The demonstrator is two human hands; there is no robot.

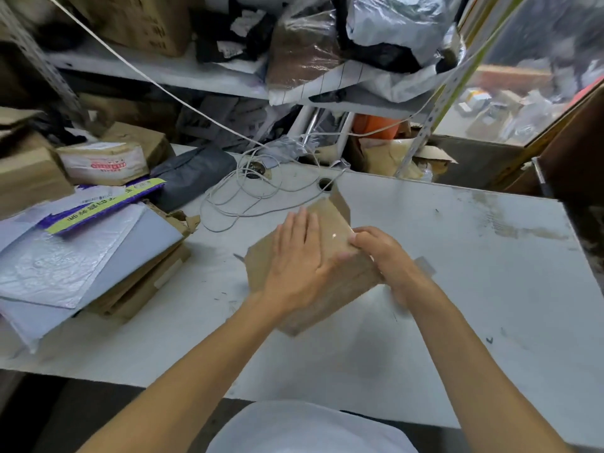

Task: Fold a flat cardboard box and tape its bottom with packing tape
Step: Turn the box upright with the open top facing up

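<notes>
Two hazards follow from this grip, as a judgement: if your flat left hand eases off the upturned face of the cardboard box, the flaps could spring apart, and a hurried stroke of your right hand could lay the tape crooked. The box sits at the table centre under both hands, left palm spread at 10 o'clock, right fingertips curled and pressing its 2 o'clock edge.

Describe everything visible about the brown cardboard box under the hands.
The brown cardboard box is plain, folded into shape and tilted on the white table. A glossy strip, seemingly clear tape, crosses its upper face. The left hand presses flat on top; the right hand curls its fingers over the right edge.
</notes>
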